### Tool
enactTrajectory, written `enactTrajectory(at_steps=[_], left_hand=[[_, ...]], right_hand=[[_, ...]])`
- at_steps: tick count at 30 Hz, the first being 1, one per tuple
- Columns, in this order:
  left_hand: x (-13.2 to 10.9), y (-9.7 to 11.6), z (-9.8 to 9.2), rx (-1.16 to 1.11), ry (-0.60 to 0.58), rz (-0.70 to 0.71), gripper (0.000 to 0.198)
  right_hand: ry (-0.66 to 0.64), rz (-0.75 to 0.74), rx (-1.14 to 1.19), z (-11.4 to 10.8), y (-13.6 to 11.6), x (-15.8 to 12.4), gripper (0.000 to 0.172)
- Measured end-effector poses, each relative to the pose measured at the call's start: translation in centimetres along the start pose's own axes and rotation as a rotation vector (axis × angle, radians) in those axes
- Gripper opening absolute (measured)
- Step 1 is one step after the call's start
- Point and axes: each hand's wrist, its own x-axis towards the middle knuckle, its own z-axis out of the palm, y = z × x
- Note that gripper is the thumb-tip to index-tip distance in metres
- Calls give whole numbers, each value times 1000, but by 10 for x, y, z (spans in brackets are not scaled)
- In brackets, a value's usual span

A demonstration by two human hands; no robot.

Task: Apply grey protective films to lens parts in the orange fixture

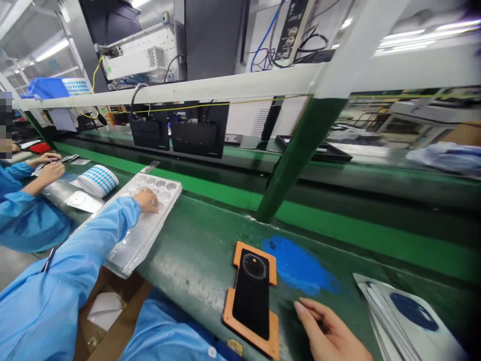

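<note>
Workbench, green, before white rail; right grip half-curled, empty; left grip at tray, hold unclear

My left hand is reached out over the white tray, fingertips down among the clear round pieces; can't tell if I'm gripping one. My right hand is near the bench edge, fingers loosely curled, just right of the orange fixture. Black phone-shaped slab lies in the fixture, circular end away from me. Blue patch on the green bench behind; stacked white sheets far right. Blue-dotted roll left of tray, co-worker's hands beyond it.
</note>
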Motion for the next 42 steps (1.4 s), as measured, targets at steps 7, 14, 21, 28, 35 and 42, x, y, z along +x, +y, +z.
enactTrajectory(at_steps=[7,14,21,28,35,42], left_hand=[[-9,15,-20,-22,38,-60,39],[-125,140,-28,-345,265,322,22],[-200,274,38,-818,259,629,23],[-175,261,105,-933,311,443,26],[-169,268,119,-920,306,502,18],[-163,271,114,-922,340,544,16]], right_hand=[[55,-213,144,9,16,-5,47],[45,-748,-21,1,-60,-39,36],[-303,-1024,-151,13,-108,-27,36],[-98,-1042,-138,43,-47,34,25],[-234,-1043,-340,42,-37,29,21],[-219,-1030,-338,42,-44,39,22]])
